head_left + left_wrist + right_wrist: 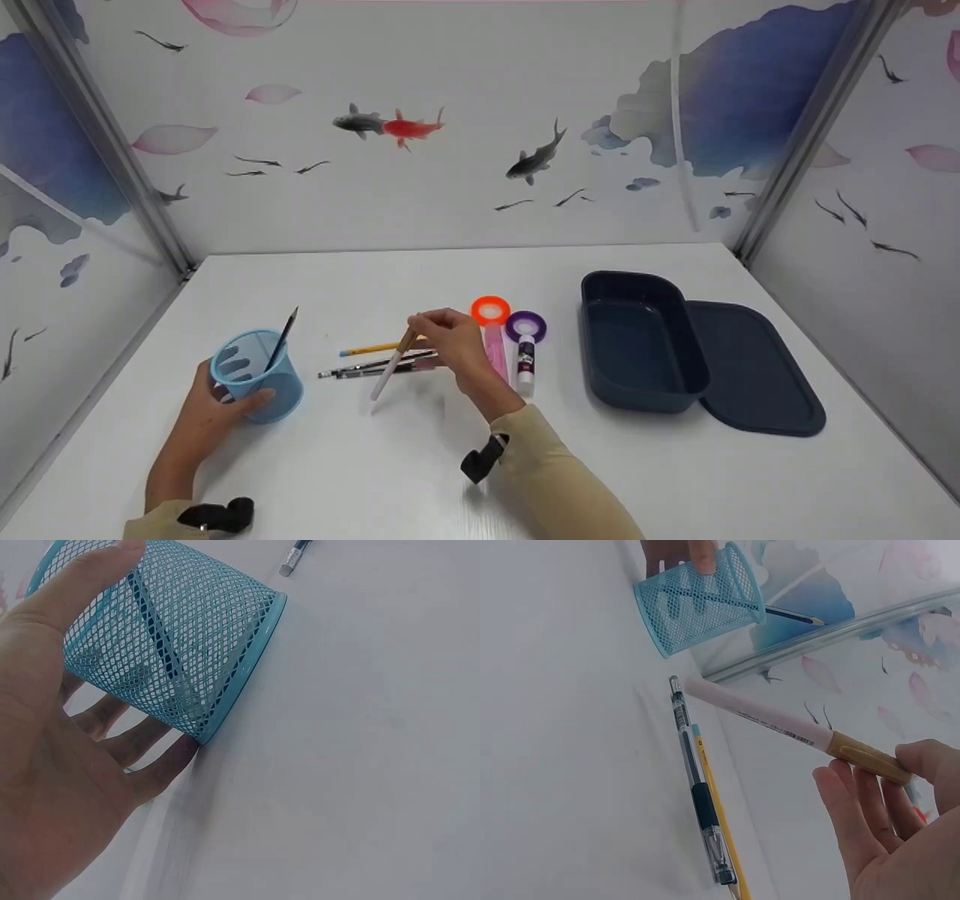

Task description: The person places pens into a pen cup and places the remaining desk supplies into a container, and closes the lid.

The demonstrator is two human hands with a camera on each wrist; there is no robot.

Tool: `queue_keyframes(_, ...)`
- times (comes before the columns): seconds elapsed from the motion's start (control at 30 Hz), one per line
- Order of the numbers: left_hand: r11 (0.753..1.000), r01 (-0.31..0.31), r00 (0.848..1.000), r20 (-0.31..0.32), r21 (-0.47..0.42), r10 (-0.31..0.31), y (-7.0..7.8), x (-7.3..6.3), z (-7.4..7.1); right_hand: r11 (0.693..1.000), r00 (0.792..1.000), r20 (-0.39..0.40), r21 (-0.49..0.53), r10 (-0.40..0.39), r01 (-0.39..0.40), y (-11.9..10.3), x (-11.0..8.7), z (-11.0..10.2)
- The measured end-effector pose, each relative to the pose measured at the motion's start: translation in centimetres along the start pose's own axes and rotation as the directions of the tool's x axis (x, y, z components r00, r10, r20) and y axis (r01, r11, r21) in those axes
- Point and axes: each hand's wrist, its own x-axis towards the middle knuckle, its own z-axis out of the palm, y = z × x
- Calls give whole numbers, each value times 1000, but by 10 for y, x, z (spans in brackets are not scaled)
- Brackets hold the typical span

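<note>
On the left, my left hand (202, 412) grips a light blue mesh pen cup (283, 394), thumb on the near side and fingers around the far side. A dark pencil (283, 337) leans inside it, point up. To the cup's right, my right hand (459, 349) pinches a marker (765, 714) by its gold-brown cap (866, 757); the pale pink barrel slants down toward the cup side, apart from the cup. Beneath and behind that hand lie a yellow pencil (369, 349) and clear-barrelled pens (360, 370), partly hidden by the hand in the head view.
Right of my right hand are an orange ring (478, 310), a pink strip-like item (495, 349), a purple ring (540, 327) and a glue stick (526, 364). Farther right, an open dark blue box (645, 401) stands partly over its flat lid (765, 375). Printed panels wall the table (360, 480).
</note>
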Motion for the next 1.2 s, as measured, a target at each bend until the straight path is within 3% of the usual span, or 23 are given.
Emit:
queue_keyframes(0.2, 999, 25, 1000, 6, 21, -25, 1, -4, -2, 994, 994, -21, 14, -108, 108, -2, -4, 11)
queue_keyframes(0.4, 999, 40, 999, 16, 29, -40, 1, 0, 0, 985, 986, -19, 55, -163, 164, -10, -5, 24)
queue_keyframes(0.63, 997, 50, 999, 13, 51, -51, 4, 2, 1, 974, 971, 87, 50, -223, 220, -27, -7, 40)
queue_keyframes(0.9, 1000, 21, 1000, 5, 23, -21, 4, 0, 3, 969, 955, 167, 65, -244, 237, -42, -11, 53)
queue_keyframes(1.2, 1000, -4, 1000, -3, 15, 4, 2, -1, 2, 974, 954, 194, 29, -228, 227, -56, -12, 71)
